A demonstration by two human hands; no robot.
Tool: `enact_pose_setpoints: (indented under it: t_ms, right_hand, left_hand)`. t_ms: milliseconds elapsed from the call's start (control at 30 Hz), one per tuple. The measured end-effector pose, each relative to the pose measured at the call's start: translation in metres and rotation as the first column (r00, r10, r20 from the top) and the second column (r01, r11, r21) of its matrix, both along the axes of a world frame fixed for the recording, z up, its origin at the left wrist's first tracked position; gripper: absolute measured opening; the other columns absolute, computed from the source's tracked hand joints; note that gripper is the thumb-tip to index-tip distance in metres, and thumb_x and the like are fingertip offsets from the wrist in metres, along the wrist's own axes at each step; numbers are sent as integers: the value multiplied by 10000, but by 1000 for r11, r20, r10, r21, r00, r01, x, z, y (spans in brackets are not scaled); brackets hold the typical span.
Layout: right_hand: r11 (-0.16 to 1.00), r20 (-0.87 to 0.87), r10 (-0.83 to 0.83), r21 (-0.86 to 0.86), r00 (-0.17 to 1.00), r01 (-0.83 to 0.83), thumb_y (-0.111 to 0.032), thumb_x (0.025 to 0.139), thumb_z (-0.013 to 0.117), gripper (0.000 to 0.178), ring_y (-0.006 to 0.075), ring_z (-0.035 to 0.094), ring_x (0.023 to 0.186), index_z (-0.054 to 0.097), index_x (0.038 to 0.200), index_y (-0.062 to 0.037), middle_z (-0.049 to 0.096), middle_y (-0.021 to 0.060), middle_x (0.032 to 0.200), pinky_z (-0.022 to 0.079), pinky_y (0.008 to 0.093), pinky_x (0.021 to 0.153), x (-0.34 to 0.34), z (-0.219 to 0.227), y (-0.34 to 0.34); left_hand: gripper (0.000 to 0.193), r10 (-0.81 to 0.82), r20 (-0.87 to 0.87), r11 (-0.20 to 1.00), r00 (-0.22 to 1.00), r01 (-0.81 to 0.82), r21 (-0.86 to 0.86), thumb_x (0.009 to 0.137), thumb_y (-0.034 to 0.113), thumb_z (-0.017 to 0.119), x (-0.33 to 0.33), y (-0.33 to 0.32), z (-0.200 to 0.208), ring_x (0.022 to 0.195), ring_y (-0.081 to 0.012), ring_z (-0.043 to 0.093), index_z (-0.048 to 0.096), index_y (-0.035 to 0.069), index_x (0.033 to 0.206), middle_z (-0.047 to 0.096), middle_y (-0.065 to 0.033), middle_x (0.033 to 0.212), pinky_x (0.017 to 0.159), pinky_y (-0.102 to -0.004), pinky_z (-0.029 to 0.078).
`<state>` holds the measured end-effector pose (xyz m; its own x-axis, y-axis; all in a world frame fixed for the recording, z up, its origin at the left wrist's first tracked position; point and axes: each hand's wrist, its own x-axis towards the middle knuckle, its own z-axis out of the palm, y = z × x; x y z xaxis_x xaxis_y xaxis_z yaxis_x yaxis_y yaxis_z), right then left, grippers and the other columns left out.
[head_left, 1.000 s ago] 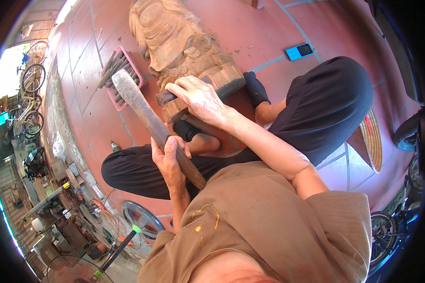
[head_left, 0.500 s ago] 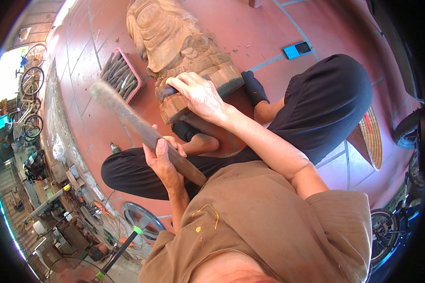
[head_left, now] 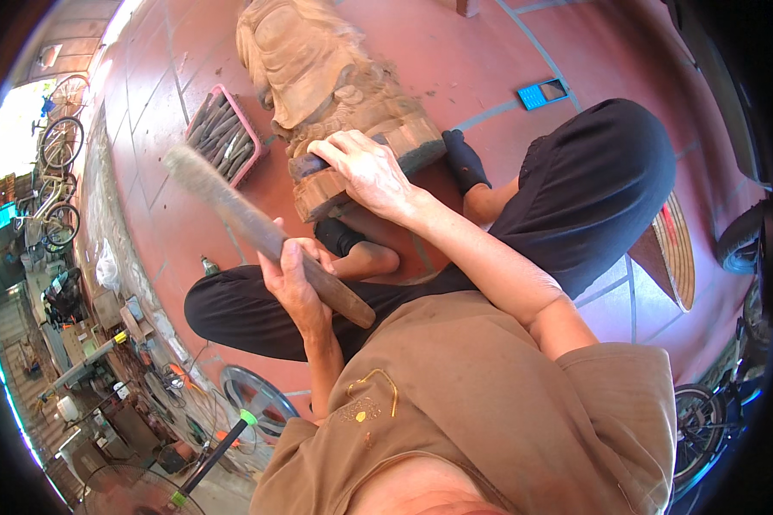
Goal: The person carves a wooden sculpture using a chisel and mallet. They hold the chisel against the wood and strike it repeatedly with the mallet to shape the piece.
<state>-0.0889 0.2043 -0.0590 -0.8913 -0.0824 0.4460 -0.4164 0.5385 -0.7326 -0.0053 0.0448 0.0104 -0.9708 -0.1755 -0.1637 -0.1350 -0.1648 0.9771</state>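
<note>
My left hand (head_left: 299, 279) is wrapped round the middle of a long, rough wooden club (head_left: 240, 219). The club slants from near my shirt up toward the left, its thick, worn end raised over the floor. A carved wooden statue (head_left: 309, 77) of a robed figure lies on its back with its base toward me. Over the edge of that base (head_left: 322, 196) my right hand (head_left: 369, 176) is bent, its fingers curled down against a dark patch or piece. What the fingertips grip there is hidden beneath them.
Left of the statue, a pink basket (head_left: 257, 153) holds several dark chisel-like tools (head_left: 219, 133). A blue phone (head_left: 541, 93) lies on the red tiles at right. My crossed legs (head_left: 584, 189) flank the statue's base. Bicycles (head_left: 62, 142), a fan (head_left: 137, 493) and clutter line the left side.
The club has shifted very slightly, its raised end a little lower. The view has moved a touch, and my right hand keeps its place on the statue's base.
</note>
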Motion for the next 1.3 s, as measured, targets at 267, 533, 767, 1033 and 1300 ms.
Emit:
enact_pose_setpoints:
  t_ms: [267,533,767,1033,1300]
  right_hand:
    - [996,-45,49,83,998,-46,-45,825,612,413,312,622,1054,617,1236,-85,633,105,1100,537,421,887,1,-12,-5]
    - [984,-135,76,167,988,-53,-50,808,621,401,322,612,1051,644,1208,-71,639,114,1057,526,419,884,4,-32,-9]
    - [1000,57,-19,-22,998,21,-32,844,672,379,407,627,1037,571,1209,-44,636,197,1083,511,478,877,18,10,7]
    - [934,580,-276,-25,766,356,-298,856,796,338,298,671,724,694,1034,-29,688,174,794,508,405,683,5,3,62]
    - [929,413,-341,287,845,235,-293,855,760,303,413,698,804,702,968,-18,703,222,807,516,480,707,2,-9,59]
  left_hand:
    - [429,-146,149,989,978,149,-12,1009,215,630,-5,-19,-10,546,-134,545,503,2,1359,575,-71,747,480,-250,482]
    - [392,-63,91,998,994,61,23,1011,196,649,-23,-39,-16,545,-128,563,517,4,1326,578,-67,744,465,-238,487]
    - [371,-42,134,998,990,46,-30,1017,195,633,-20,-39,-26,581,-116,556,535,-8,1312,570,-63,744,477,-240,488]
    - [241,-40,174,999,984,34,33,977,193,684,-26,-36,-28,554,-115,559,547,32,1093,576,-50,750,490,-245,479]
    - [401,-59,197,998,979,53,35,990,212,669,-24,-40,-32,578,-112,560,537,-17,1291,574,-54,788,496,-241,484]
